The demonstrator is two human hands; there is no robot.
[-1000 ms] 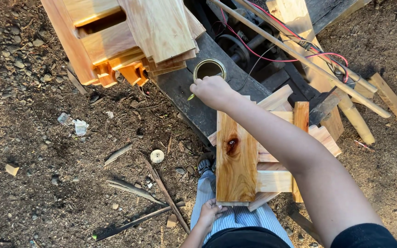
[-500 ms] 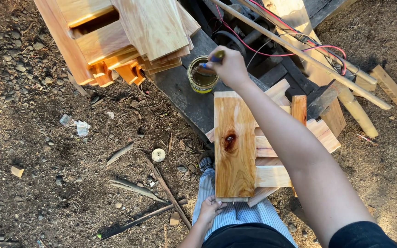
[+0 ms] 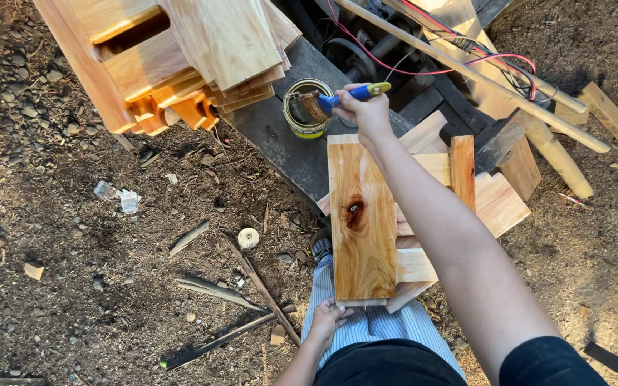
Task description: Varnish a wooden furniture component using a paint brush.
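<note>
fingers (image 3: 357, 107) gripping brush (image 3: 337, 99) | now lifted from can (image 3: 307, 109) | left hand (image 3: 327, 318) steadying plank (image 3: 361, 214)

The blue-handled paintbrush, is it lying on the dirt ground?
No, the right hand holds the blue-handled paintbrush up with its bristles over the round open tin can.

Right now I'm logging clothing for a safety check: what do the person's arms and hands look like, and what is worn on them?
Both hands are bare, without gloves. The right hand leads to a bare forearm, with a dark short sleeve at the upper arm. The left hand and its forearm are bare too. No watch, rings or markings are visible.
</note>
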